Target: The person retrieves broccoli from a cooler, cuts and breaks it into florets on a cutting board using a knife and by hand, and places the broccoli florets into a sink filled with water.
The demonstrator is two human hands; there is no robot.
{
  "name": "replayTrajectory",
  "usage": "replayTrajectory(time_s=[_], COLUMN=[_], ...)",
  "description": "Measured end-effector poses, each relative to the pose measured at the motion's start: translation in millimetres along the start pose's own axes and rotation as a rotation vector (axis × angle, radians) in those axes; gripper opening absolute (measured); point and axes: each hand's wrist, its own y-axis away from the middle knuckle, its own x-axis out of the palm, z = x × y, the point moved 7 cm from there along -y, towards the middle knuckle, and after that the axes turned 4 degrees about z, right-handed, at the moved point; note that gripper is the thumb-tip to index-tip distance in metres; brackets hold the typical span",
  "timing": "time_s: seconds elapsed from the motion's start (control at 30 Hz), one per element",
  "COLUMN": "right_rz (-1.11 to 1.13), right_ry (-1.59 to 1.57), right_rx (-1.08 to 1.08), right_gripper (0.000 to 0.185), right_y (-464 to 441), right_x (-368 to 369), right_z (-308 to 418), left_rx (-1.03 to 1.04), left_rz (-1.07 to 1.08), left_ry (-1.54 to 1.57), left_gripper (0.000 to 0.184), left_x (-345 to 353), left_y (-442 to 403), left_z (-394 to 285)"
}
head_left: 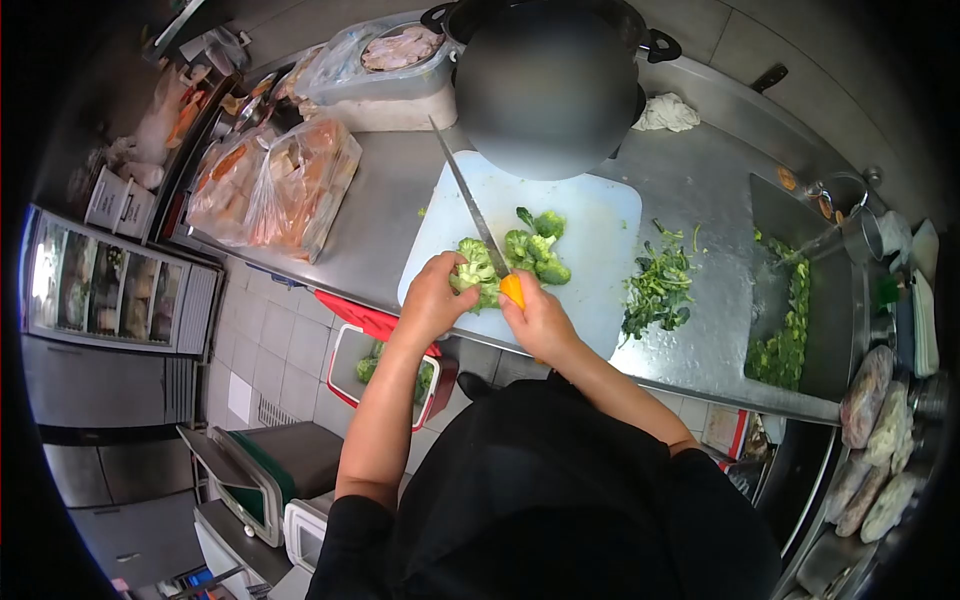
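On a white cutting board [600, 220] lie cut pieces of green broccoli [540, 250]. My right hand [540, 318] is wrapped round the orange handle of a long knife [467, 193], whose blade points up and to the left across the board. Just left of the handle, my left hand [437, 298] has its fingers curled against a broccoli head [478, 268] at the board's lower left. The knife blade passes between this head and the other pieces.
Leafy trimmings [660, 285] lie right of the board, before a sink [815, 320] with greens under running water. Plastic bags of food [290, 185] stand at the left. A cooler [345, 365] with broccoli is below the counter. A large pot's handle [662, 46] shows behind the board.
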Motion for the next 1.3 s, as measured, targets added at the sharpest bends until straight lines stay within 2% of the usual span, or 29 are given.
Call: replayTrajectory(time_s=[0.1, 0.13, 0.2, 0.23, 0.3, 0.47, 0.53, 0.63, 0.67, 0.7, 0.77, 0.8, 0.87, 0.9, 0.93, 1.0, 1.03, 1.1, 1.17, 1.23, 1.27, 1.3], right_rz=[0.065, 0.067, 0.419, 0.419, 0.457, 0.304, 0.103, 0.007, 0.103, 0.104, 0.081, 0.086, 0.390, 0.386, 0.448, 0.560, 0.559, 0.490, 0.449, 0.296, 0.295, 0.222], right_ry=[0.167, 0.170, -0.235, -0.233, -0.637, -0.395, -0.093, -0.071, -0.008, -0.009, 0.089, 0.090, -0.190, -0.187, -0.361, -0.648, -0.648, -0.680, -0.622, -0.434, -0.438, -0.311], right_rx=[-0.046, -0.048, 0.413, 0.408, 0.397, 0.402, 0.103, 0.018, 0.099, 0.100, 0.017, 0.011, 0.367, 0.363, 0.392, 0.420, 0.414, 0.398, 0.387, 0.406, 0.411, 0.328], right_gripper=[0.031, 0.031, 0.030, 0.030, 0.028, 0.028, 0.031, 0.034, 0.035, 0.035, 0.035, 0.035, 0.032, 0.032, 0.026, 0.019, 0.019, 0.018, 0.021, 0.027, 0.027, 0.028], right_y=[-10, -14, -15, -16, -20, -2, 1, 4, 1, 1, -5, -8, -11, -17, -18, -21, -20, -22, -18, -11, -5, -3], right_x=[33, 24, 27, 22, 20, 6, 0, 19, 34, 41, 49, 43, 40, 35, 38, 38, 34, 24, 21, 5, 6, 3], right_z=[-33, -21, -30, -38, -48, -44, -17, -5, -16, -27, -39, -32, -36, -38, -43, -46, -47, -47, -56, -56, -55, -49], left_rx=[0.045, 0.089, 0.085, 0.083, 0.026, -0.139, -0.197, -0.220, -0.221, -0.207, -0.187, -0.155, -0.120, 0.134, 0.388, 0.369, 0.349, 0.369, 0.383, 0.191, 0.189, 0.138], left_rz=[-0.019, -0.042, -0.046, -0.040, -0.050, -0.077, -0.070, -0.077, -0.076, -0.078, -0.092, -0.118, -0.144, -0.160, -0.170, -0.089, -0.011, -0.052, -0.084, -0.093, -0.087, -0.117], left_ry=[-0.036, -0.076, -0.028, 0.020, 0.052, 0.258, 0.391, 0.294, 0.293, 0.224, 0.153, 0.051, -0.051, -0.219, -0.387, -0.413, -0.439, -0.393, -0.340, -0.115, -0.114, -0.069], left_gripper=[0.046, 0.046, 0.046, 0.046, 0.045, 0.042, 0.042, 0.041, 0.041, 0.041, 0.041, 0.039, 0.038, 0.038, 0.040, 0.041, 0.042, 0.040, 0.039, 0.037, 0.037, 0.035], left_x=[2, 2, 0, 0, -5, 4, 6, 4, 6, 6, 1, -6, -18, -23, -22, -18, -13, -17, -20, -25, -23, -22], left_y=[1, 0, -2, -3, -3, -6, -5, -5, -5, -4, -4, 1, 9, 12, 19, 17, 15, 8, 6, 3, 3, 5], left_z=[3, 3, 12, 15, 23, 59, 59, 55, 54, 53, 42, 26, 8, -15, -34, -25, -20, -15, -10, 5, 6, 10])
